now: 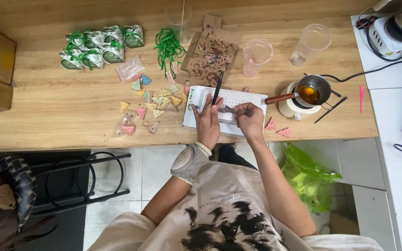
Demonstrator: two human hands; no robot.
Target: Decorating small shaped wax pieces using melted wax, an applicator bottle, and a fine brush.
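My left hand (208,122) rests on a white printed sheet (245,98) on the wooden table and holds a thin black tool (217,87) that points away from me. My right hand (249,119) sits just to its right, fingers closed on a small dark piece (225,109) lying on the sheet. A piece of brown cardboard (211,55) strewn with small dark bits lies just beyond the sheet.
Small coloured triangles (157,101) are scattered left of the sheet; two pink ones (278,128) lie to its right. Green-ribboned packets (101,45), loose green ribbon (167,45), clear plastic cups (256,56), and a small burner with a spoon of amber liquid (307,93) stand further back.
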